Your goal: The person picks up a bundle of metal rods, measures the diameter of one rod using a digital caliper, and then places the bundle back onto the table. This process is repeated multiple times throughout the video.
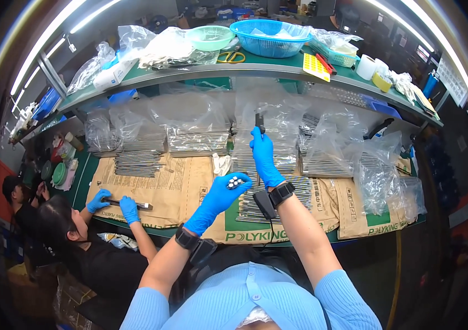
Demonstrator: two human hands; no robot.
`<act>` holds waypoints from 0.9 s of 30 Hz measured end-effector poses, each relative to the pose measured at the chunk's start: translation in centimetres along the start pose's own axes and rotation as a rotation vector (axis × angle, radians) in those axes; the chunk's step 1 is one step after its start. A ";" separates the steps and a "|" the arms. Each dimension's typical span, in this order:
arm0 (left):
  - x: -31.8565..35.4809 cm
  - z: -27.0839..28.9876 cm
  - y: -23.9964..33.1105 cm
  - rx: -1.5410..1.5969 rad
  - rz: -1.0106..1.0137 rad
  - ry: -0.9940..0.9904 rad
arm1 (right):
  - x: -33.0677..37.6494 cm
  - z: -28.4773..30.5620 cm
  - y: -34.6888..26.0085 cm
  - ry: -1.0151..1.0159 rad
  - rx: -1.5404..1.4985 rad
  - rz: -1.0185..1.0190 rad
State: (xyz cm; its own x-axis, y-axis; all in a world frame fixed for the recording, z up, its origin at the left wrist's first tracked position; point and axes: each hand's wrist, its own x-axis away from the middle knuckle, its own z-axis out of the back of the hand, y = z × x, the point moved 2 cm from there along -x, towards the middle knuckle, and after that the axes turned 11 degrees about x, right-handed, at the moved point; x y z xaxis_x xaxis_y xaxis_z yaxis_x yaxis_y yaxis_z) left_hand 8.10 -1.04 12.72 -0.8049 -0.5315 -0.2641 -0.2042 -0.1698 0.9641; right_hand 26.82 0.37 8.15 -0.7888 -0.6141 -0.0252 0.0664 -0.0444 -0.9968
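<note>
Green bench (84,171) below both hands, shelf (278,68) beyond them. Brown sacks (182,179) cover much of the bench. Co-worker (102,267) left of the left hand, gloved hands on a dark bar (145,206). Clear bags (193,118) past both hands, over rod piles (135,163); more rods (301,195) beneath the right wrist. Right hand (265,158), blue glove, reaches farther out, fingers closed round a black item (260,120), kind unclear. Left hand (217,197), blue glove, nearer the body, curled round a small rod bundle (235,182), round ends showing.
</note>
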 end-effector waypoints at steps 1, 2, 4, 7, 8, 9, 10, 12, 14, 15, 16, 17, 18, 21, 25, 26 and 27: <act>-0.5 -0.4 0.5 -0.002 0.000 0.001 | 0.1 -0.2 0.2 -0.002 -0.002 0.000; -1.1 -1.1 0.9 -0.086 0.005 -0.098 | 0.2 -0.2 0.4 0.040 0.106 0.021; -1.7 -2.2 2.5 -0.263 0.016 -0.284 | 0.5 -0.8 0.0 0.112 0.317 0.070; -2.0 -3.5 3.5 -0.541 -0.005 -0.305 | 0.9 -0.8 -1.1 0.114 0.362 0.080; -2.0 -3.8 3.8 -0.678 -0.014 -0.319 | 1.0 -0.7 -1.2 0.120 0.385 0.081; -2.1 -3.8 4.1 -0.680 -0.015 -0.321 | 1.0 -0.6 -1.3 0.122 0.383 0.081; -2.4 -3.8 4.4 -0.659 0.017 -0.324 | 1.0 -0.5 -1.4 0.118 0.379 0.080; -2.7 -3.9 4.7 -0.615 0.082 -0.332 | 0.9 -0.1 -1.6 0.112 0.372 0.078; -2.7 -3.7 4.3 -0.638 0.056 -0.340 | 1.2 -0.3 -2.1 0.114 0.387 0.088; -2.7 -3.7 4.2 -0.656 0.029 -0.350 | 1.4 -0.4 -2.4 0.119 0.405 0.098; -2.7 -3.7 4.1 -0.675 0.003 -0.359 | 1.5 -0.5 -2.7 0.123 0.423 0.108; -2.7 -3.6 3.9 -0.678 0.002 -0.358 | 1.7 -0.6 -3.0 0.123 0.420 0.109; -2.7 -3.8 4.0 -0.701 -0.005 -0.358 | 1.7 -0.5 -3.1 0.129 0.422 0.106; -2.6 -4.2 4.4 -0.748 -0.020 -0.357 | 1.8 -0.5 -3.5 0.141 0.425 0.103; -2.9 -4.6 5.1 -0.791 -0.043 -0.267 | 1.6 -0.6 -3.8 0.134 0.444 0.116; -3.1 -4.2 5.1 -0.640 0.034 -0.265 | 1.6 -0.7 -3.8 0.132 0.462 0.103; -3.4 -3.9 5.0 -0.487 0.111 -0.263 | 1.6 -0.8 -3.8 0.130 0.480 0.090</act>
State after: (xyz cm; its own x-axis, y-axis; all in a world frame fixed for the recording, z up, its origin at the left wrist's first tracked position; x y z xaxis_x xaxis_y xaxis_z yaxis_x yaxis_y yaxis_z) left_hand 11.94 -3.33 18.36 -0.9312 -0.3542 -0.0861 0.1201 -0.5213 0.8449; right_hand 24.79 0.15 11.80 -0.8344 -0.5305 -0.1492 0.3871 -0.3717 -0.8438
